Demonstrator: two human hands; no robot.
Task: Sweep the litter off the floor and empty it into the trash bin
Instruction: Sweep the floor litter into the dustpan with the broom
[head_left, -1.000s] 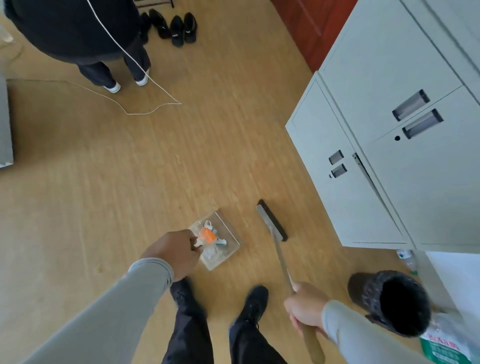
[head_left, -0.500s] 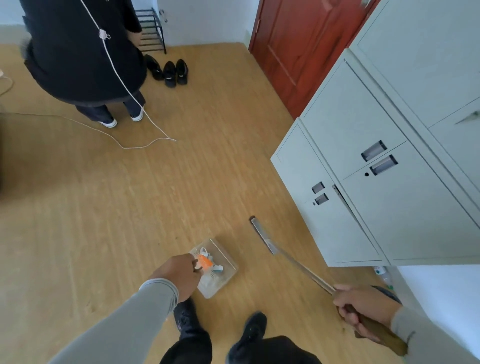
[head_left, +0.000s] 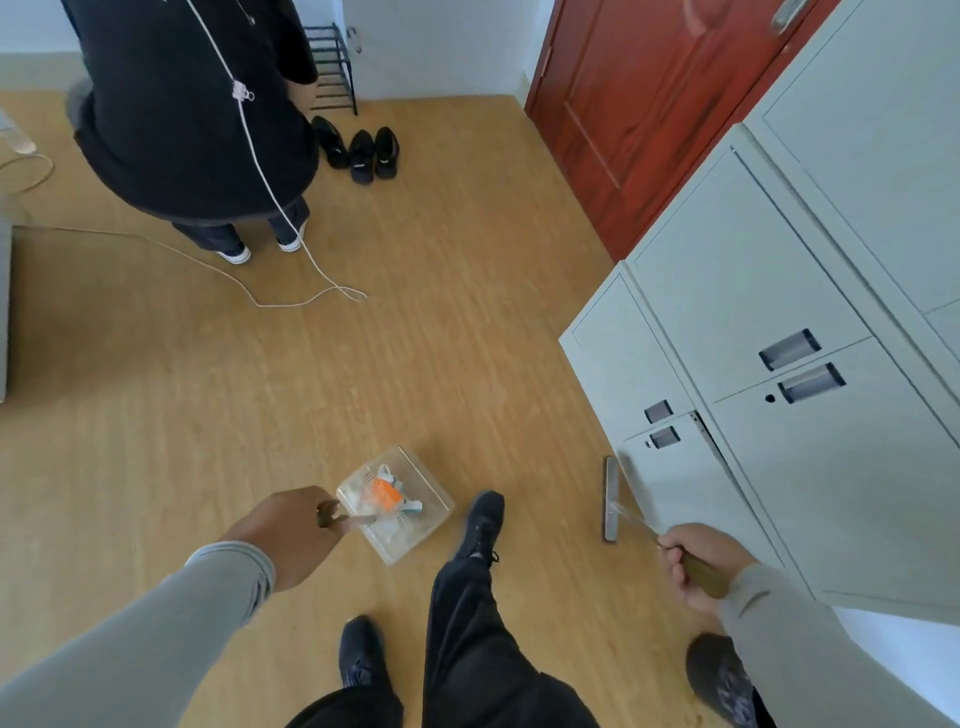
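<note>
The left hand grips the handle of a clear plastic dustpan, its fingers curled round the handle. The dustpan is held low over the wooden floor, just ahead of the person's forward shoe. The litter, an orange-and-white crumpled wrapper with some pale scraps, lies inside the pan. No loose litter is visible on the floor around it, so the sweeping stage is judged complete.

The right hand grips the wooden handle of the broom, fingers wrapped round it. The broom head sits near the floor, close against the base of the grey metal cabinet. Whether the head touches the floor cannot be told.

The trash bin, a dark container, stands at the lower right, behind and below the right forearm and partly hidden by it. This is the governing relation: the bin lies to the person's right and rearward of the dustpan, on the far side of both legs. The right hand is nearer the bin, but the load is in the left hand.

Judged next step: carry the dustpan level across the body toward the bin. The pan's long axis runs from the handle away and to the right, with its open lip at the far end; tilting that lip down early would likely spill the wrapper.

Another person in dark clothing stands well apart at the upper left, with a white cord trailing on the floor.
</note>
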